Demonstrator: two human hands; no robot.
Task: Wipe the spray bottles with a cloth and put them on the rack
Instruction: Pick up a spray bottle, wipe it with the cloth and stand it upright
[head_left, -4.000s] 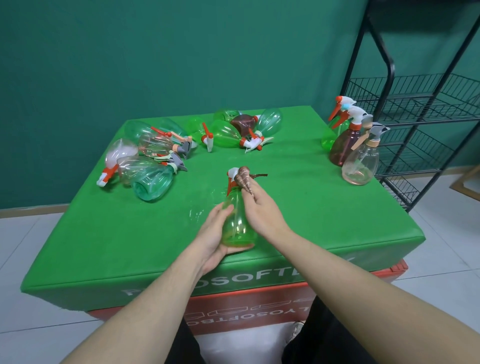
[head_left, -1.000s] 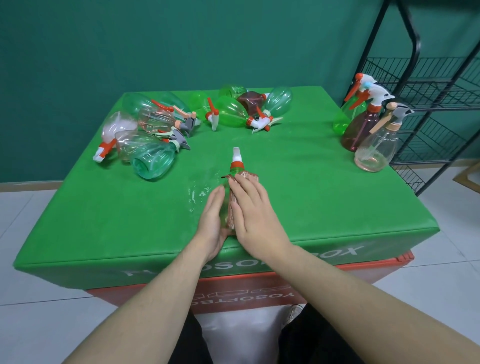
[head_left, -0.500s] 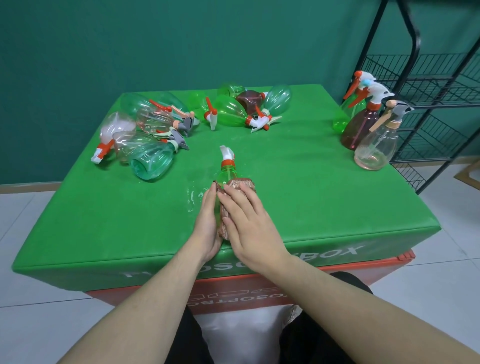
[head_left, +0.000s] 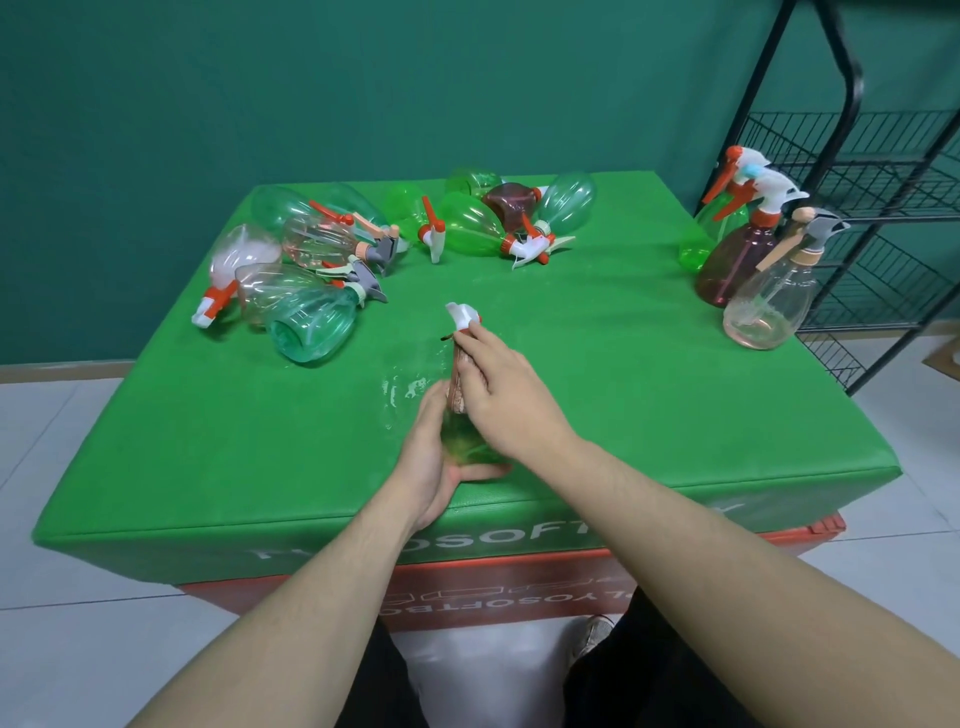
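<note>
A green spray bottle (head_left: 464, 441) with a white and orange nozzle stands near the front middle of the green table (head_left: 649, 415). My left hand (head_left: 436, 457) grips its lower body from the left. My right hand (head_left: 501, 392) presses a brownish cloth (head_left: 460, 387) against the bottle's neck and upper side, fingers reaching up to the nozzle. Much of the bottle is hidden behind both hands.
Several spray bottles lie in a pile at the back left (head_left: 306, 270) and back middle (head_left: 493, 218). Three upright bottles (head_left: 748, 260) stand at the table's right edge. A black wire rack (head_left: 872, 171) stands right of the table. Wet spots (head_left: 400, 389) glisten left of my hands.
My right hand with the cloth has slid up the bottle from its body to the neck, near the nozzle. The left hand keeps its grip on the bottle.
</note>
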